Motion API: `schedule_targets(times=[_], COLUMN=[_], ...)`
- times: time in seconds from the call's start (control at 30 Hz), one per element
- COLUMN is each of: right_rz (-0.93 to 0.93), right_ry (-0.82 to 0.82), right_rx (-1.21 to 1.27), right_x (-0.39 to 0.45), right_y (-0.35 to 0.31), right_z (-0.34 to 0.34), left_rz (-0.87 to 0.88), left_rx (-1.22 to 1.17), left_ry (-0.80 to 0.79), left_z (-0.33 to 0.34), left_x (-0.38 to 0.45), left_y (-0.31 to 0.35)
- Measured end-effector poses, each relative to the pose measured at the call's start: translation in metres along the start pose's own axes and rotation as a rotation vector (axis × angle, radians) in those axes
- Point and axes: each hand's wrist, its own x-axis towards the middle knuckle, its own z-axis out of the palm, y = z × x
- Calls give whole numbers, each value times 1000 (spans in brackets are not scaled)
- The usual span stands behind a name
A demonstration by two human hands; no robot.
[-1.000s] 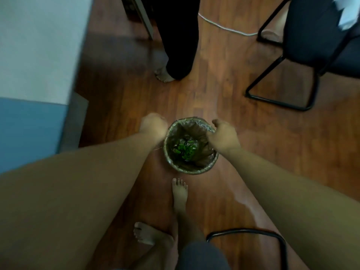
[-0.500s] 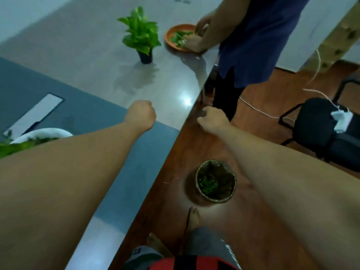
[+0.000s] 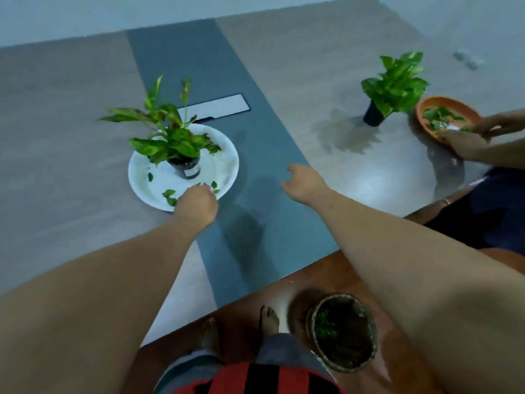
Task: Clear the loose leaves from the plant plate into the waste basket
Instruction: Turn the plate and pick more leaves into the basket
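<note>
A white plate [image 3: 224,155] lies on the table with a potted plant [image 3: 173,143] standing in its middle. Several loose leaves [image 3: 169,196] are scattered along the plate's near side. My left hand [image 3: 196,204] is at the plate's near rim, its bunched fingertips pinching leaves there. Over the blue-grey strip of the table, to the right of the plate, my right hand [image 3: 304,183] hovers with loosely curled fingers and holds nothing. The woven waste basket [image 3: 368,319] stands on the wooden floor below the table edge, under my right forearm, with green leaves inside.
At the far right another person's hands [image 3: 468,137] work at an orange plate [image 3: 446,103] of leaves, beside a second potted plant [image 3: 395,86]. A white rectangular panel [image 3: 213,109] is set in the table behind the white plate. My bare feet [image 3: 268,319] stand left of the basket.
My view has risen from the basket on the floor to the table. My left hand went from a closed fist in the air to the plate's near rim; my right hand moved over the table.
</note>
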Motion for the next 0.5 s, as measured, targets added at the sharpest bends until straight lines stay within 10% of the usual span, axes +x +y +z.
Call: schedule_targets(times=[0.5], right_rz=[-420], right_ry=[-177], right_rx=[-180], right_x=[120], right_y=[-87], right_z=[36], left_rz=[-455], left_rx=[-129], left_ry=[194], left_z=[4], left_x=[7], left_y=[-76])
